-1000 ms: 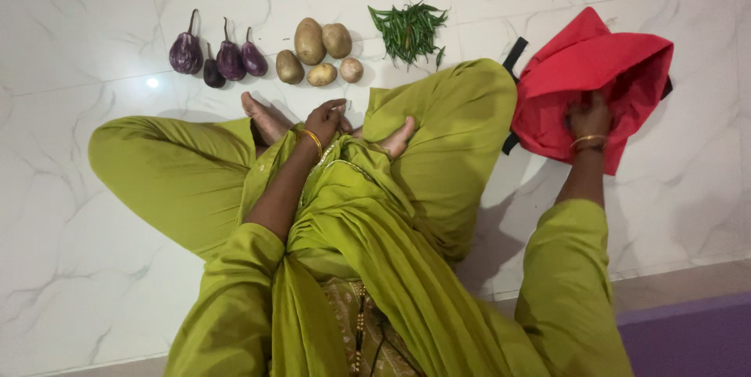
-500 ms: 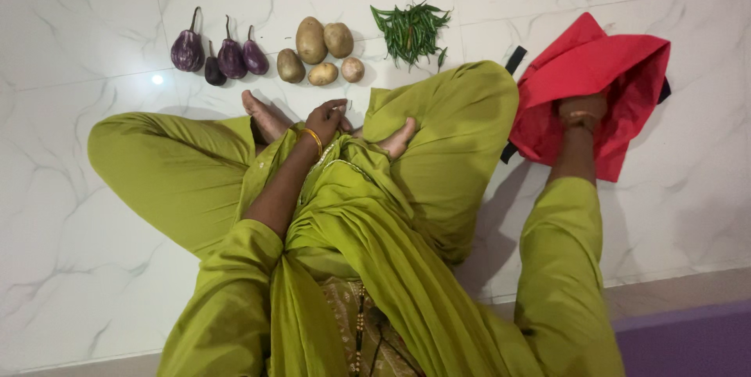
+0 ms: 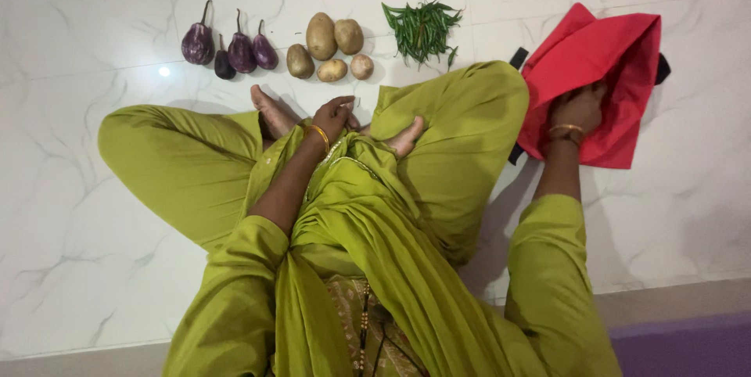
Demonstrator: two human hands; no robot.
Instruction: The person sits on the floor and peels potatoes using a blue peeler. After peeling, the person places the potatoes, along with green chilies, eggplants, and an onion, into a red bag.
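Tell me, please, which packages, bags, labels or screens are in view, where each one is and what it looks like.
Red bag: the only package, a soft cloth bag with black straps, crumpled on the white marble floor at the person's right, under the right hand.
No labels, signs or screens show.
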